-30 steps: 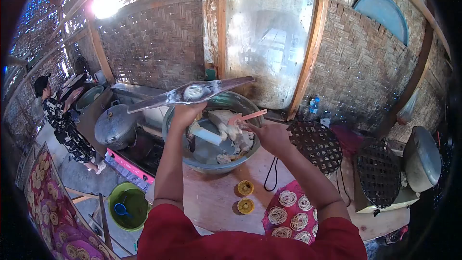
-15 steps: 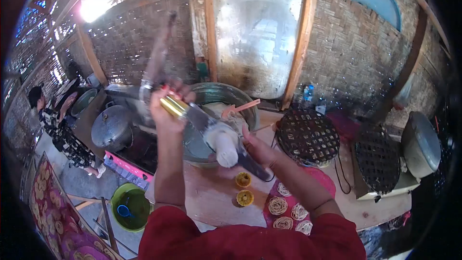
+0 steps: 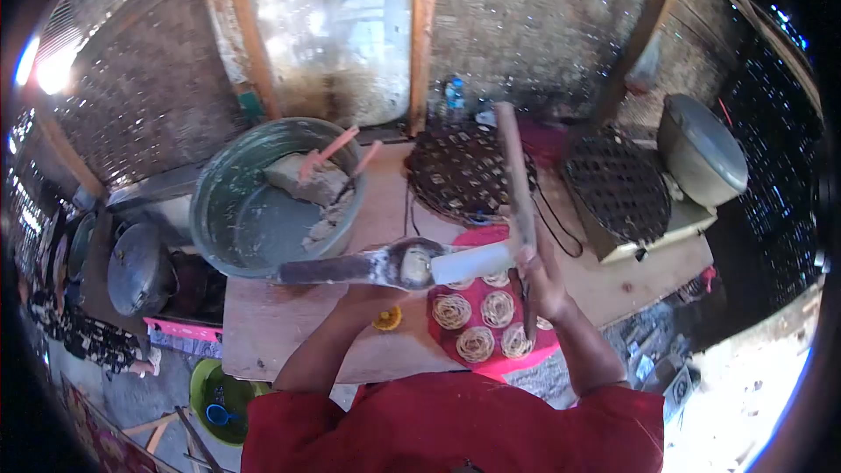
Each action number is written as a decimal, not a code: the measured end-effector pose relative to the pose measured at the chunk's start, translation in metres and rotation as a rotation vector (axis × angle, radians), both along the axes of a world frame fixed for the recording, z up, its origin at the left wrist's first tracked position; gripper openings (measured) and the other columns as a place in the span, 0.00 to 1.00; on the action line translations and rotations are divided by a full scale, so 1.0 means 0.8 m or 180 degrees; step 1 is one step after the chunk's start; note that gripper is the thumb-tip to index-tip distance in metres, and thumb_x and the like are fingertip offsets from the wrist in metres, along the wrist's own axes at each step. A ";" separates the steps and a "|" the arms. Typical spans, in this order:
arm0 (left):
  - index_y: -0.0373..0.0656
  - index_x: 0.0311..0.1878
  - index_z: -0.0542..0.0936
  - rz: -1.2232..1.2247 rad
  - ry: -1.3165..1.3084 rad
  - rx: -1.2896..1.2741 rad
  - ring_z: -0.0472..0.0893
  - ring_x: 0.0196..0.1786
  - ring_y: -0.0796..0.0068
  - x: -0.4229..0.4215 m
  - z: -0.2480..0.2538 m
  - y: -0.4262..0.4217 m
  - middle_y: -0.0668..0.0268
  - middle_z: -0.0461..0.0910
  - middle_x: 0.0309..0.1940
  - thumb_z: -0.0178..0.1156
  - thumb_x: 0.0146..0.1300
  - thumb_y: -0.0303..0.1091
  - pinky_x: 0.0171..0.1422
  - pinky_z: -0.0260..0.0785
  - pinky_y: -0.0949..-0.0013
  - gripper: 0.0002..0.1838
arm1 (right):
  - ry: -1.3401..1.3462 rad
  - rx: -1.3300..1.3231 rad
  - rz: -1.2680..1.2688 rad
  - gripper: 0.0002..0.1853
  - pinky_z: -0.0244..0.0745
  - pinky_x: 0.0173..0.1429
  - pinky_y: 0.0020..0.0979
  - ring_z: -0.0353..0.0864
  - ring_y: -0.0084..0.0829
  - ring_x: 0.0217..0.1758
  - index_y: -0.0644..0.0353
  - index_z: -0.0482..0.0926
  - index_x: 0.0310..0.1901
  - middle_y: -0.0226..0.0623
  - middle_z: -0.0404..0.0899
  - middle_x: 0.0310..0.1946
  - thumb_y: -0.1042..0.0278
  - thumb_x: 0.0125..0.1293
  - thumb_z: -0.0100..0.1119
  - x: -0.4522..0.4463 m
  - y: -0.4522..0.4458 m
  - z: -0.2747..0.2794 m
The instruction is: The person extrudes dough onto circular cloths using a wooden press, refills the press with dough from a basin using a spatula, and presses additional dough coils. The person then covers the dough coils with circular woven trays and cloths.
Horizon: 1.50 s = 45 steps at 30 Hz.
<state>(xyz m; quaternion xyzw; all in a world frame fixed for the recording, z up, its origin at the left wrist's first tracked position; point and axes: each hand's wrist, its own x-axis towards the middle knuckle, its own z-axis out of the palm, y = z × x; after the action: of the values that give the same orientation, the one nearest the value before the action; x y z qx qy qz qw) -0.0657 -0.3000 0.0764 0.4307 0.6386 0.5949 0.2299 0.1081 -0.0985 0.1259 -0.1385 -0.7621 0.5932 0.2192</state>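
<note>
A two-handled wooden noodle press [image 3: 328, 270] lies crosswise in front of me, pale dough in its round chamber [image 3: 415, 266]. My left hand [image 3: 370, 296] grips it from below near the chamber; its fingers are mostly hidden. My right hand [image 3: 543, 280] is closed around the wooden bar [image 3: 517, 180] of the plunger, which stands nearly upright. A whitish cylinder [image 3: 473, 263] reaches from that bar to the chamber's edge; whether it enters cannot be told. Beneath, coiled noodle nests [image 3: 452, 311] lie on a pink sheet [image 3: 451, 349]. A yellow fluted disc [image 3: 388, 320] sits beside my left wrist.
A large green-grey tub [image 3: 206, 210] holds a dough block [image 3: 302, 182] and pink-handled tools [image 3: 331, 151]. Dark woven trays [image 3: 460, 171] and a metal pot [image 3: 701, 153] stand rightward. A lidded pot [image 3: 140, 269] and a green basin [image 3: 206, 385] are at left. A person's patterned clothing [image 3: 79, 342] shows far left.
My view has swung right. The press has turned from slanting to nearly level, dough chamber facing up. The upright bar is now at my right hand, while my left hand has moved under the press.
</note>
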 end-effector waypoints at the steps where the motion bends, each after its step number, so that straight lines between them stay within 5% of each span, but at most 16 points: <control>1: 0.41 0.51 0.76 -0.0080 -0.0027 -0.0013 0.78 0.50 0.71 0.014 0.020 0.005 0.64 0.80 0.45 0.68 0.51 0.34 0.56 0.69 0.68 0.23 | 0.0148 0.0780 0.0009 0.34 0.74 0.46 0.45 0.79 0.48 0.41 0.64 0.57 0.63 0.55 0.76 0.44 0.47 0.64 0.48 0.009 -0.011 0.022; 3: 0.44 0.50 0.76 -0.0465 0.0678 -0.0636 0.79 0.48 0.72 0.035 0.036 0.013 0.64 0.80 0.43 0.67 0.51 0.34 0.54 0.70 0.68 0.22 | 0.0243 0.1550 -0.0009 0.37 0.71 0.53 0.48 0.77 0.53 0.49 0.64 0.54 0.64 0.59 0.73 0.50 0.50 0.60 0.54 0.035 -0.023 0.042; 5: 0.45 0.50 0.76 -0.0643 0.0221 -0.0343 0.79 0.48 0.73 0.058 0.029 0.027 0.63 0.80 0.43 0.68 0.50 0.34 0.54 0.70 0.68 0.22 | -0.0189 0.1876 0.0194 0.43 0.70 0.54 0.49 0.75 0.58 0.51 0.62 0.51 0.65 0.63 0.72 0.49 0.51 0.55 0.61 0.055 -0.029 0.053; 7: 0.44 0.49 0.76 -0.1066 0.1414 -0.1665 0.79 0.49 0.72 0.075 0.032 0.038 0.63 0.80 0.43 0.68 0.50 0.36 0.55 0.69 0.67 0.22 | -0.0511 0.2093 0.0265 0.41 0.70 0.54 0.48 0.73 0.61 0.51 0.61 0.51 0.65 0.63 0.72 0.49 0.53 0.55 0.60 0.075 -0.040 0.059; 8: 0.43 0.49 0.76 -0.1436 0.0083 -0.0564 0.78 0.50 0.68 0.080 -0.037 0.037 0.62 0.80 0.41 0.67 0.51 0.38 0.56 0.68 0.67 0.22 | -0.0883 0.2039 0.0318 0.41 0.70 0.54 0.49 0.73 0.61 0.51 0.61 0.52 0.65 0.62 0.72 0.49 0.53 0.55 0.61 0.084 -0.046 0.059; 11: 0.40 0.45 0.77 -0.1823 0.0648 -0.1000 0.78 0.47 0.68 0.117 -0.069 0.056 0.61 0.80 0.41 0.72 0.47 0.39 0.53 0.68 0.64 0.23 | -0.1342 0.1879 0.0335 0.41 0.70 0.53 0.48 0.74 0.59 0.51 0.61 0.52 0.65 0.62 0.72 0.48 0.52 0.55 0.62 0.107 -0.047 0.046; 15: 0.41 0.45 0.78 -0.2015 0.0020 -0.0947 0.78 0.47 0.69 0.122 -0.057 0.077 0.61 0.80 0.42 0.74 0.42 0.38 0.56 0.69 0.65 0.25 | -0.1180 0.1490 0.0047 0.45 0.70 0.55 0.43 0.74 0.53 0.55 0.65 0.52 0.65 0.59 0.72 0.51 0.50 0.54 0.66 0.142 -0.022 0.000; 17: 0.41 0.46 0.78 -0.2175 0.0544 -0.0692 0.79 0.45 0.69 0.121 -0.054 0.087 0.61 0.80 0.42 0.75 0.41 0.37 0.54 0.70 0.66 0.27 | -0.0484 -0.1987 0.1042 0.50 0.69 0.58 0.40 0.71 0.45 0.59 0.68 0.49 0.66 0.54 0.69 0.57 0.46 0.53 0.66 0.173 0.013 -0.035; 21: 0.41 0.45 0.78 -0.2199 0.0175 -0.0738 0.80 0.43 0.70 0.131 -0.020 0.103 0.62 0.81 0.40 0.74 0.41 0.36 0.51 0.72 0.65 0.25 | -0.0558 -0.2873 0.2365 0.57 0.57 0.66 0.49 0.64 0.48 0.64 0.63 0.43 0.70 0.56 0.56 0.65 0.43 0.48 0.67 0.253 0.004 -0.152; 25: 0.40 0.48 0.77 -0.2252 0.0852 -0.1395 0.78 0.51 0.68 0.133 -0.011 0.111 0.58 0.78 0.48 0.71 0.46 0.43 0.54 0.70 0.64 0.27 | 0.0607 -0.3215 0.1766 0.60 0.58 0.64 0.51 0.66 0.51 0.61 0.61 0.39 0.71 0.55 0.59 0.62 0.46 0.44 0.69 0.258 -0.047 -0.161; 29: 0.44 0.70 0.46 -0.1664 -0.0459 0.0310 0.56 0.70 0.57 0.123 -0.017 0.144 0.52 0.50 0.69 0.69 0.49 0.55 0.70 0.51 0.54 0.54 | 0.0384 -0.2520 0.0899 0.59 0.60 0.61 0.50 0.68 0.50 0.58 0.61 0.43 0.70 0.53 0.61 0.59 0.51 0.41 0.72 0.290 -0.011 -0.160; 31: 0.44 0.70 0.42 -0.1487 -0.0899 0.0905 0.53 0.71 0.56 0.139 0.002 0.177 0.50 0.47 0.69 0.68 0.49 0.56 0.72 0.48 0.55 0.56 | -0.0984 -0.1608 0.0346 0.33 0.62 0.20 0.19 0.69 0.18 0.24 0.64 0.72 0.51 0.32 0.75 0.35 0.63 0.39 0.68 0.270 0.015 -0.105; 33: 0.45 0.71 0.39 -0.1268 -0.1317 0.1538 0.49 0.72 0.56 0.136 0.013 0.214 0.48 0.44 0.69 0.68 0.49 0.57 0.73 0.44 0.56 0.58 | -0.1600 -0.1304 0.0178 0.33 0.59 0.20 0.20 0.67 0.16 0.21 0.63 0.70 0.52 0.30 0.73 0.33 0.54 0.46 0.70 0.229 0.022 -0.058; 38: 0.46 0.70 0.44 0.0009 -0.1626 0.0873 0.53 0.69 0.54 0.097 0.065 0.306 0.47 0.48 0.66 0.72 0.43 0.55 0.68 0.52 0.57 0.59 | -0.1133 -0.1063 0.0440 0.32 0.58 0.20 0.20 0.65 0.18 0.19 0.63 0.68 0.53 0.29 0.71 0.27 0.51 0.52 0.67 0.185 0.110 -0.057; 42: 0.44 0.62 0.53 0.0517 -0.1463 0.0288 0.69 0.45 0.74 0.046 0.053 0.391 0.61 0.68 0.46 0.69 0.48 0.47 0.49 0.62 0.66 0.44 | -0.0640 -0.1520 0.0718 0.32 0.65 0.21 0.22 0.72 0.23 0.21 0.64 0.69 0.53 0.34 0.74 0.27 0.48 0.56 0.63 0.148 0.190 -0.050; 45: 0.44 0.62 0.56 0.0943 -0.1903 -0.0014 0.70 0.52 0.63 0.022 0.012 0.420 0.50 0.64 0.53 0.73 0.39 0.52 0.52 0.66 0.56 0.50 | -0.1411 -0.1856 0.0893 0.31 0.78 0.40 0.32 0.82 0.33 0.36 0.66 0.69 0.54 0.43 0.79 0.40 0.46 0.60 0.55 0.131 0.247 -0.070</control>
<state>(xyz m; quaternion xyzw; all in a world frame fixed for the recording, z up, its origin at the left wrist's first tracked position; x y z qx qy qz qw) -0.0477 0.0360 0.0863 0.1390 0.5998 0.7205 0.3190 0.2130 0.0993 0.0701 -0.2142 -0.6020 0.7647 -0.0826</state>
